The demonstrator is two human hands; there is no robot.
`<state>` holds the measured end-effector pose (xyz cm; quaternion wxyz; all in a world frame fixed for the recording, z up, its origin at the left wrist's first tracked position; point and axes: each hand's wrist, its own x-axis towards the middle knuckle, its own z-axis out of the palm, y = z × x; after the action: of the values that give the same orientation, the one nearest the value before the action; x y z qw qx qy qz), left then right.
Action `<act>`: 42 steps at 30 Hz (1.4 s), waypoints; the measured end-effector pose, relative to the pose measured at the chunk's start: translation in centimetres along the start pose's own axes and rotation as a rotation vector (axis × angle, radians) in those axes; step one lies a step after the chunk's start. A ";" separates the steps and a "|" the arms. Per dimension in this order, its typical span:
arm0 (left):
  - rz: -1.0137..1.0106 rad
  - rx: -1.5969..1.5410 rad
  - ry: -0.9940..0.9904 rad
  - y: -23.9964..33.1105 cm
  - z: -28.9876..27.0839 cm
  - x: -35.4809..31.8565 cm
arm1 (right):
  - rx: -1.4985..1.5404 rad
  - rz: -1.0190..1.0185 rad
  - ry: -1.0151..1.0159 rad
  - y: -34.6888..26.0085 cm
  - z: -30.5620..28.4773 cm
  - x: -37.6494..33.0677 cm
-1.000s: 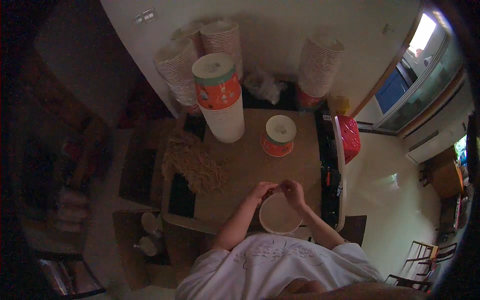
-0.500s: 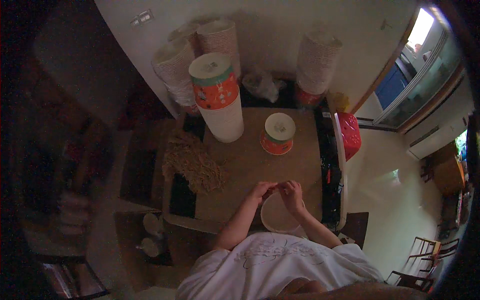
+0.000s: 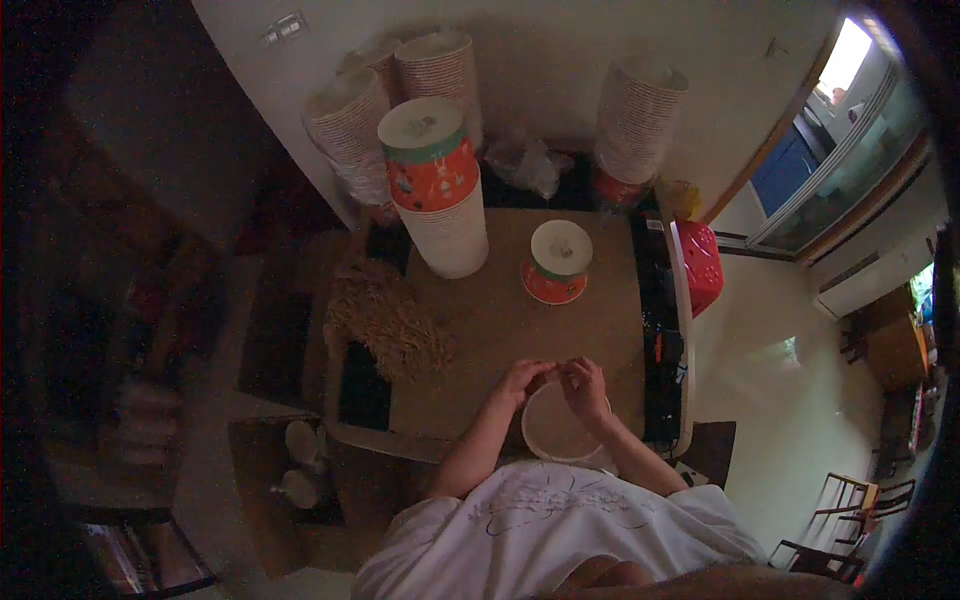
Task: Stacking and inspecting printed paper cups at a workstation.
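A white paper bucket [image 3: 562, 428] is close to my body at the table's near edge, its round opening toward me. My left hand [image 3: 526, 380] is closed at its far rim, left of the middle. Beside it my right hand [image 3: 584, 388] pinches at the same rim, with the fingertips of both hands nearly meeting. Anything small between the fingertips is too dim to make out. Farther off, an upside-down orange and green bucket [image 3: 560, 262] stands on the table. To the left lies a tangled heap of tan cord-like strips [image 3: 390, 325].
A tall stack of nested buckets [image 3: 440, 200] rises at the table's back left. Behind it are more wrapped stacks [image 3: 435, 75], and another stack [image 3: 640, 120] is at the back right. Crumpled clear plastic [image 3: 530, 165] lies between them. A red stool [image 3: 700, 265] stands right of the table [image 3: 490, 330].
The view has shifted very slightly. Both hands stay at the bucket's far rim, with small finger movements, most visible in the right hand.
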<state>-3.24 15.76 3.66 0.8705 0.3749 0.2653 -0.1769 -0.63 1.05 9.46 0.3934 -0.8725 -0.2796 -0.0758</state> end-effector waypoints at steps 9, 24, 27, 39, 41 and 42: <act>0.018 0.096 -0.017 0.3 0.3 -0.6 | 0.443 0.481 -0.304 4.0 0.5 1.1; 0.126 0.207 0.020 1.2 1.3 -2.1 | 0.490 0.595 -0.598 3.2 -0.3 2.8; 0.225 0.251 0.067 0.6 0.8 -1.3 | 0.468 0.534 -0.553 3.9 0.4 2.6; 0.293 0.482 0.101 1.0 1.3 -1.9 | 0.381 0.359 -0.386 3.1 1.4 2.1; 0.239 0.465 0.164 0.8 0.9 -1.4 | 0.300 0.341 -0.394 2.6 1.1 2.2; 0.239 0.464 0.166 0.6 0.6 -1.3 | 0.301 0.341 -0.395 2.8 1.2 2.1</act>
<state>-3.75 15.82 5.15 0.7514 0.6062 0.2417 -0.0975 2.54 1.33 7.60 0.4632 -0.8367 -0.2085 0.2049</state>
